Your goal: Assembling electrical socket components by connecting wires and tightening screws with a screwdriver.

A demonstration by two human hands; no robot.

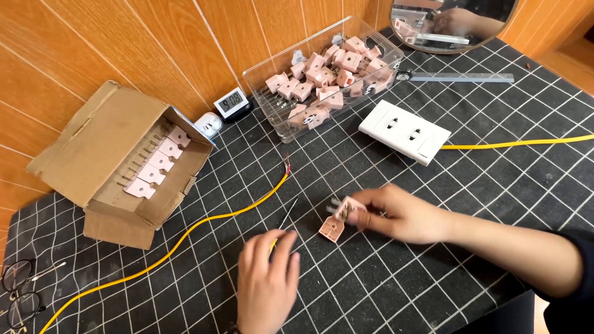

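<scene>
Near the middle of the mat (433,185), you are pinching a pink plug (346,210) in your right hand (402,215), fingers closed on it, its prongs pointing toward the far-left corner. A second pink piece (332,228) is lying on the mat just below that plug, touching or almost touching it; you cannot tell which. Your left hand (267,281) is resting near the front edge, fingers loosely together over the end of a thin screwdriver (288,215); whether they are gripping it is hidden. A yellow wire (204,224) is running from the front-left corner toward the centre, its bare end just beyond the screwdriver tip. Along the back edge a clear bin (272,111) is holding many pink plugs, and a white socket (405,132) is lying beside it. At the left edge a cardboard box (99,148) is lying on its side with more plugs inside
</scene>
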